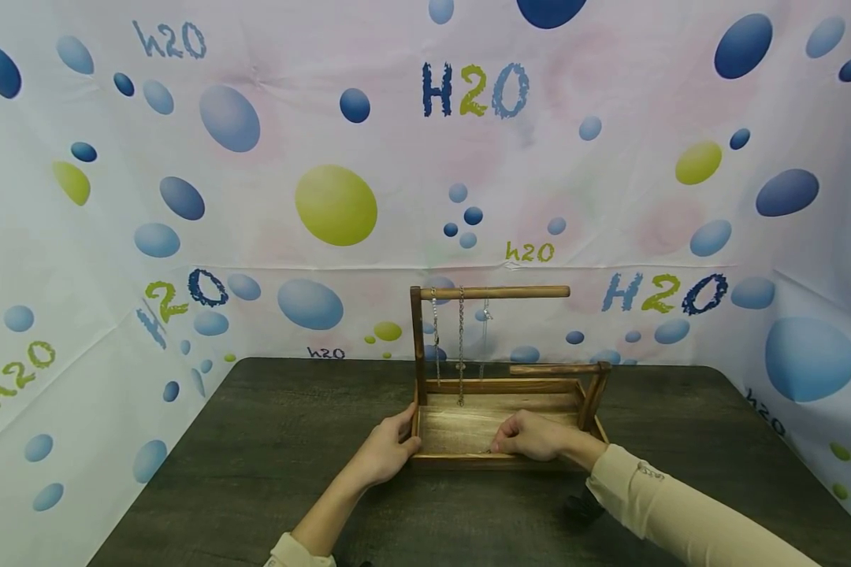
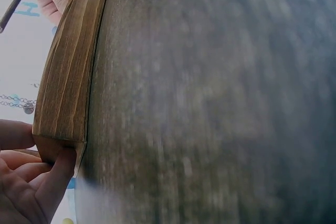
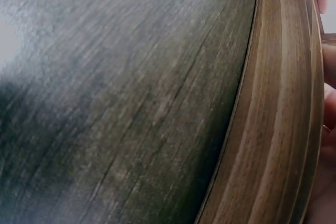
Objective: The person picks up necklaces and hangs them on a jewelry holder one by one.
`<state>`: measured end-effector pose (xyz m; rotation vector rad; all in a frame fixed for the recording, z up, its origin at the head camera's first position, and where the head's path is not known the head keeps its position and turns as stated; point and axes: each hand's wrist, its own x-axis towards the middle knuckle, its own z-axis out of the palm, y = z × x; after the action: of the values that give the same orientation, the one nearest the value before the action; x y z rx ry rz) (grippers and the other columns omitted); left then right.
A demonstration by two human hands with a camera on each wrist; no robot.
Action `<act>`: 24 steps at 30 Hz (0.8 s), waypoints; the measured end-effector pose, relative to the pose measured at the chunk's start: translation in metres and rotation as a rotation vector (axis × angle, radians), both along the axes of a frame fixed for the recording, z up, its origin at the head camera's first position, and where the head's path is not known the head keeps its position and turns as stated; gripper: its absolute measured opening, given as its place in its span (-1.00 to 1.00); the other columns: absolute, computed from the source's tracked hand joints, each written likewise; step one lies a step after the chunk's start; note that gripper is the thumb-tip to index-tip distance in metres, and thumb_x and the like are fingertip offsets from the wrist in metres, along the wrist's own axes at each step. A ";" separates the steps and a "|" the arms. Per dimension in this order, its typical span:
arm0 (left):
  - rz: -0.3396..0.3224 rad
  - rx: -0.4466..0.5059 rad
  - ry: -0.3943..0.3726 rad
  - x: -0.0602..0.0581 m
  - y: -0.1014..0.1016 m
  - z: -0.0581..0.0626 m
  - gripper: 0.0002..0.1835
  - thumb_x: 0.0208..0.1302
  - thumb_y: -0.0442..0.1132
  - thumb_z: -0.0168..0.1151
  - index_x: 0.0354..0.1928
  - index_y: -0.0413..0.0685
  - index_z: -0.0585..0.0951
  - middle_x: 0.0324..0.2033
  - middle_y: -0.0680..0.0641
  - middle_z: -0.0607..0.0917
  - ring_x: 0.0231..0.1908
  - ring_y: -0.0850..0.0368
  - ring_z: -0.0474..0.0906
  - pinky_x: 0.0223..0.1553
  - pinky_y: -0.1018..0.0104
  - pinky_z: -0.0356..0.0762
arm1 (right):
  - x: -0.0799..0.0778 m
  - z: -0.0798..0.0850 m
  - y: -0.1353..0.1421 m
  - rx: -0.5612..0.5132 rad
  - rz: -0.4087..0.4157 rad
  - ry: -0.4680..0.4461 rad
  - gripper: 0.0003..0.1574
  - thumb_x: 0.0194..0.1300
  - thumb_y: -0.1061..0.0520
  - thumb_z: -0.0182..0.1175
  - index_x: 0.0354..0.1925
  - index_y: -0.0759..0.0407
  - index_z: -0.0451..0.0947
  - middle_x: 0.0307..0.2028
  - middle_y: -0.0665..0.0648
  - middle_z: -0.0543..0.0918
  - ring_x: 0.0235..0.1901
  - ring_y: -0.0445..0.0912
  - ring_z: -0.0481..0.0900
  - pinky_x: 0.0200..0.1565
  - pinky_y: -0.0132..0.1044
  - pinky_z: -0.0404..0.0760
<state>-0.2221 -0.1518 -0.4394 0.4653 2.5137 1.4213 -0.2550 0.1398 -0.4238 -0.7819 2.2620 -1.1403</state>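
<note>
A wooden jewelry stand [image 1: 468, 462] with a shallow tray and two raised bars stands on the dark table. My left hand [image 1: 386, 450] grips the tray's left end, its thumb at the front corner. In the left wrist view the fingers [image 2: 59, 179] press against that wooden corner. My right hand [image 1: 535, 435] is lowered into the tray by the front wall, fingertips together on a small dark thing, mostly hidden. Three chains hang from the tall bar: a silver necklace [image 1: 436, 331], a longer chain [image 1: 461, 346] and a thin chain [image 1: 485, 339].
The tall bar [image 1: 525, 292] extends right from the left post. A shorter, lower bar [image 1: 549, 368] extends left from the right post [image 1: 593, 398]. Dark tabletop [image 1: 291, 409] surrounds the stand, and a patterned backdrop [image 1: 411, 157] rises behind it.
</note>
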 end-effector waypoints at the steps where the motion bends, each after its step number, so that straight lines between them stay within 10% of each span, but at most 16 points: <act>1: 0.000 -0.001 0.000 0.000 0.000 0.000 -0.32 0.47 -0.44 0.08 0.52 -0.43 0.06 0.41 -0.50 0.21 0.35 -0.42 0.25 0.24 -0.19 0.39 | 0.000 0.000 0.000 -0.003 0.002 -0.007 -0.77 0.45 0.27 0.14 -0.22 0.36 0.72 -0.63 -0.08 0.45 -0.65 -0.25 0.13 -0.53 -0.42 0.12; 24: 0.009 -0.007 -0.011 0.000 0.000 0.003 -0.31 0.46 -0.44 0.10 0.51 -0.43 0.08 0.40 -0.51 0.23 0.34 -0.43 0.26 0.23 -0.20 0.40 | 0.000 0.009 -0.008 -0.082 -0.001 -0.031 -0.66 0.52 0.23 0.06 -0.37 0.43 0.58 -0.61 -0.04 0.38 -0.65 -0.24 0.19 -0.56 -0.42 0.21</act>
<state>-0.2219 -0.1515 -0.4368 0.4437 2.5144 1.4140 -0.2548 0.1313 -0.4149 -0.7885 2.2026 -1.2438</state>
